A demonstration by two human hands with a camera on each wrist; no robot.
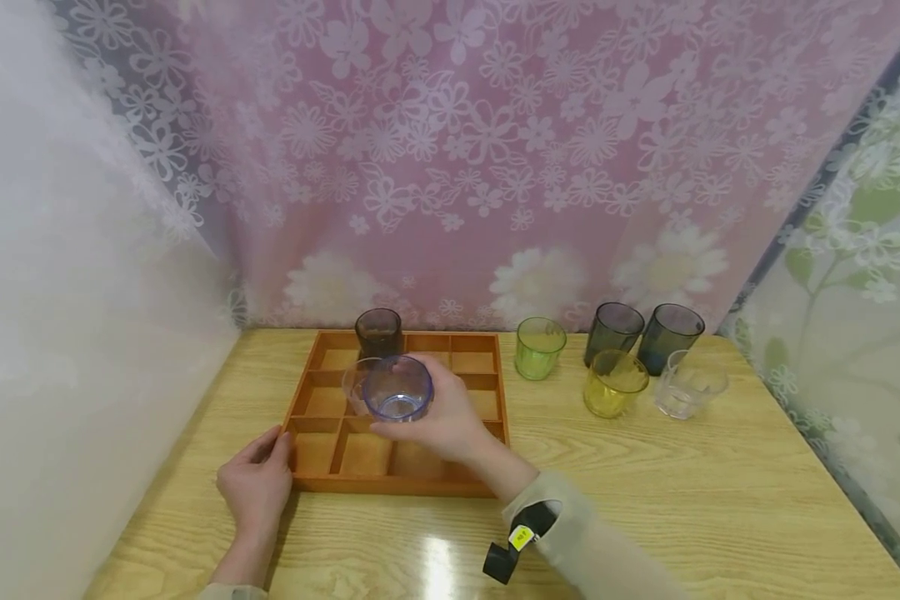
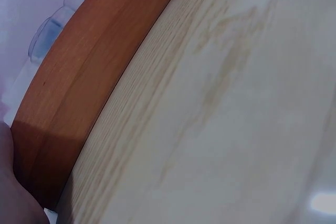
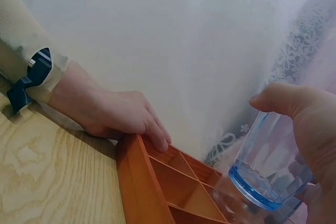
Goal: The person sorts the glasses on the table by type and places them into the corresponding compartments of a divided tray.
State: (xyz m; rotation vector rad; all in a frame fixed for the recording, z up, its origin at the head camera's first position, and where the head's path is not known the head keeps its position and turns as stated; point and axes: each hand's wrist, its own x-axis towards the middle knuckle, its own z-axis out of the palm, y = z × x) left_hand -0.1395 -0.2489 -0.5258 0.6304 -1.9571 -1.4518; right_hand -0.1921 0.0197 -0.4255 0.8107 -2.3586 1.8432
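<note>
My right hand (image 1: 442, 412) grips a clear blue-tinted drinking glass (image 1: 399, 390), holding it tilted above the middle of an orange-brown wooden compartment tray (image 1: 390, 483). In the right wrist view, thumb and fingers wrap the glass (image 3: 270, 177), whose thick base is blue. Partly behind it, a colourless clear glass (image 1: 354, 390) shows in the tray's middle row. A dark grey glass (image 1: 378, 329) stands in the back row. My left hand (image 1: 258, 479) holds the tray's front left corner, fingers hooked over the wall (image 3: 147, 153). Only a bit of that hand (image 2: 16, 187) shows in the left wrist view.
Right of the tray stand a green glass (image 1: 540, 348), two dark grey glasses (image 1: 613, 329) (image 1: 669, 337), a yellow glass (image 1: 615, 385) and a clear faceted glass (image 1: 686, 387). A pink floral curtain (image 1: 450, 167) hangs behind the wooden table (image 1: 645, 500).
</note>
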